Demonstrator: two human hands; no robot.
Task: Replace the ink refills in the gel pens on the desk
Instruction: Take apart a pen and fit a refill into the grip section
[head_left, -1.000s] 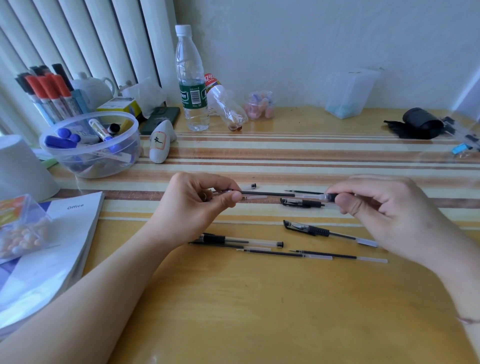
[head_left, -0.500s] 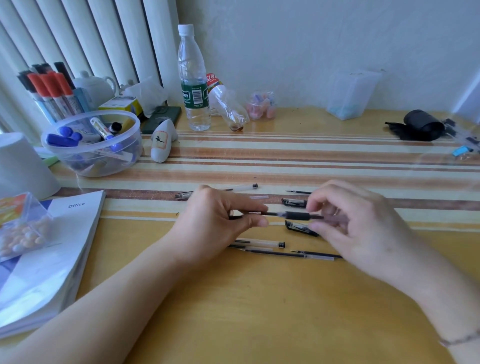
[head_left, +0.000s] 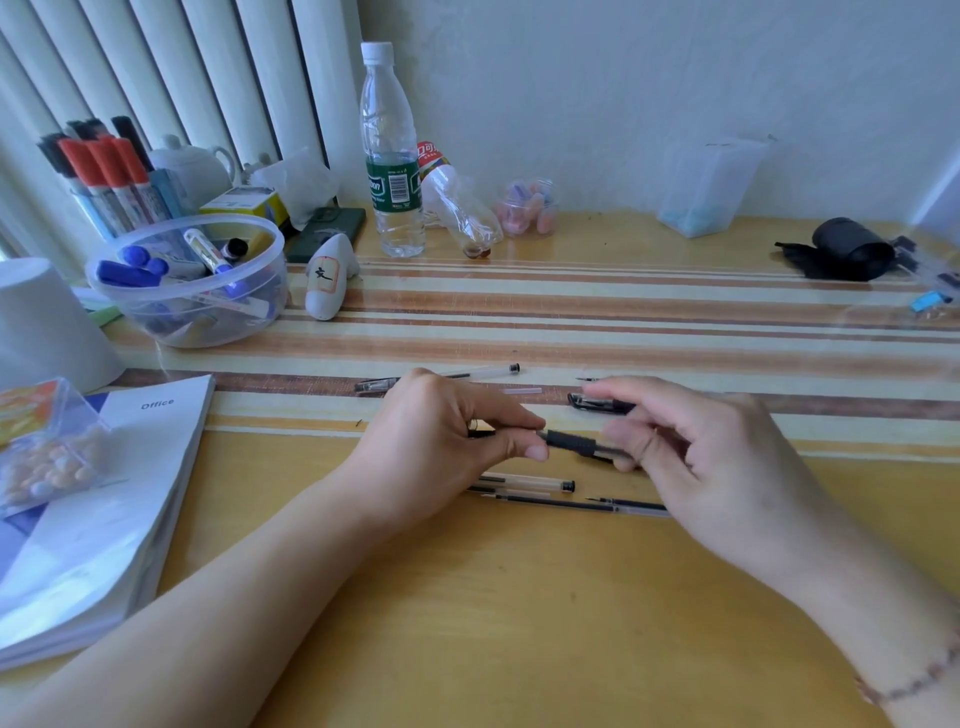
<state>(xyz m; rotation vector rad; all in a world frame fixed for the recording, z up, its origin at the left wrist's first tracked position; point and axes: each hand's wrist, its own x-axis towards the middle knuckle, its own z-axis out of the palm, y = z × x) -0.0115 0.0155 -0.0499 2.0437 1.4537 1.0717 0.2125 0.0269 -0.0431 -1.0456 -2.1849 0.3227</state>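
Wooden bench (head_left: 519, 623) with striped band across the middle. Left hand (head_left: 441, 447) at 9 o'clock of the gel pen (head_left: 569, 443), pinching its tip end between thumb and forefinger. Right hand (head_left: 711, 467) at 3 o'clock, fingers closed on the barrel end. Pen held level just above the bench. Loose refill (head_left: 561, 503) at 6 o'clock, lying flat.

bare forearms, no sleeves — thin bracelet (head_left: 904, 693) on right wrist
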